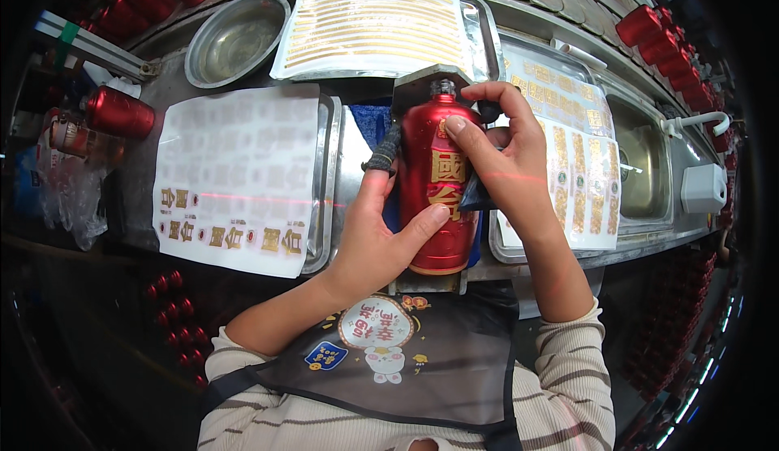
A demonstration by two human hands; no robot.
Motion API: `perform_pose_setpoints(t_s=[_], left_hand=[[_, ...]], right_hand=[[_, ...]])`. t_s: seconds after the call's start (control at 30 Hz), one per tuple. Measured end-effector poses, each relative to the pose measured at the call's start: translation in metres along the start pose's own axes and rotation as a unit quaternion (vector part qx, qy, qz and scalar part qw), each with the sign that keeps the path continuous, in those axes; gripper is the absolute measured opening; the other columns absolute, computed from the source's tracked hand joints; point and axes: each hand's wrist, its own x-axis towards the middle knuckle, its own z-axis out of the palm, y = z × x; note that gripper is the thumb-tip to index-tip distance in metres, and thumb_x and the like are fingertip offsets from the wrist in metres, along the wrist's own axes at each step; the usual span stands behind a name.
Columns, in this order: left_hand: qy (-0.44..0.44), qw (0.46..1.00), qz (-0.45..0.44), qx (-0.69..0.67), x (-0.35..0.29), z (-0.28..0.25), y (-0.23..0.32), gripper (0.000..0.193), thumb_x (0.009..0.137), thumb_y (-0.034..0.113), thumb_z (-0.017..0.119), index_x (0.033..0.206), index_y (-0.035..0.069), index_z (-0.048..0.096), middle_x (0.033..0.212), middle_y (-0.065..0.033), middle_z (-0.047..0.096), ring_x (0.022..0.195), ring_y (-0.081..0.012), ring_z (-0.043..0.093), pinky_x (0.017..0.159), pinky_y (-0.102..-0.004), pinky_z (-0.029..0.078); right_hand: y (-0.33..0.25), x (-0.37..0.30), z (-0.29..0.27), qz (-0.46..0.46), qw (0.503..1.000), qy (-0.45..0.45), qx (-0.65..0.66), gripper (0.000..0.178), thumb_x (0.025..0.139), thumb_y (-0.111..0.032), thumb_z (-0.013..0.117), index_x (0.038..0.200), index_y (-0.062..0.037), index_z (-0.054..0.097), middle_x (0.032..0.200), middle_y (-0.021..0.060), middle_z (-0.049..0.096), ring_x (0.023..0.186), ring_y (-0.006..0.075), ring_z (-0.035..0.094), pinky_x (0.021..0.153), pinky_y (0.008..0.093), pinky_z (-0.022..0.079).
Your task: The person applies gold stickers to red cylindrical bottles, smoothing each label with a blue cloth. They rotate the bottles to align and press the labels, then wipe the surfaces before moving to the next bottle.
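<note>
A glossy red bottle with a dark neck lies in front of me, its neck pointing away. Gold characters run down its face. My left hand grips the lower left side, its thumb pressed on the lower gold character and a dark cover on one finger. From the right, my right hand holds the upper part, thumb on a small emblem above the characters and index finger bent near the neck. Dark material shows beneath my right hand; I cannot make out what it is. A metal holder shows behind the bottle's neck.
At left, a sheet of gold character decals lies on a metal tray. Gold-striped sheets lie behind, beside a metal bowl. More decal sheets sit at right, before a sink. A red bottle lies far left.
</note>
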Motion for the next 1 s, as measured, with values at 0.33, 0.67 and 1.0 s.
perform_pose_setpoints(t_s=[0.33, 0.67, 1.0], left_hand=[[0.003, 1.000, 0.000, -0.011, -0.001, 0.002, -0.004, 0.059, 0.090, 0.020, 0.075, 0.133, -0.004, 0.042, 0.125, -0.0173, 0.060, 0.116, -0.0206, 0.058, 0.100, -0.0353, 0.047], [0.025, 0.998, 0.021, -0.052, 0.011, 0.001, 0.000, 0.053, 0.093, 0.017, 0.072, 0.133, -0.003, 0.043, 0.133, -0.0178, 0.057, 0.122, -0.0211, 0.056, 0.107, -0.0353, 0.043], [0.027, 0.984, -0.087, -0.150, 0.053, 0.005, 0.032, 0.042, 0.096, 0.012, 0.066, 0.131, -0.001, 0.047, 0.128, -0.0152, 0.063, 0.117, -0.0181, 0.060, 0.100, -0.0319, 0.048]], right_hand=[[0.003, -0.002, 0.000, -0.015, 0.999, 0.002, -0.030, 0.031, 0.091, -0.014, 0.072, 0.117, -0.0035, 0.060, 0.094, 0.0013, 0.064, 0.063, -0.0014, 0.054, 0.057, 0.0144, 0.042], [-0.004, -0.011, -0.013, 0.062, 0.989, -0.010, 0.135, 0.027, 0.097, -0.008, 0.060, 0.123, -0.0037, 0.056, 0.094, 0.0046, 0.067, 0.073, 0.0010, 0.060, 0.062, 0.0155, 0.044], [0.004, -0.012, -0.007, 0.073, 0.986, -0.021, 0.149, 0.030, 0.092, -0.009, 0.069, 0.119, -0.0009, 0.058, 0.106, 0.0065, 0.061, 0.079, 0.0051, 0.062, 0.064, 0.0183, 0.049]])
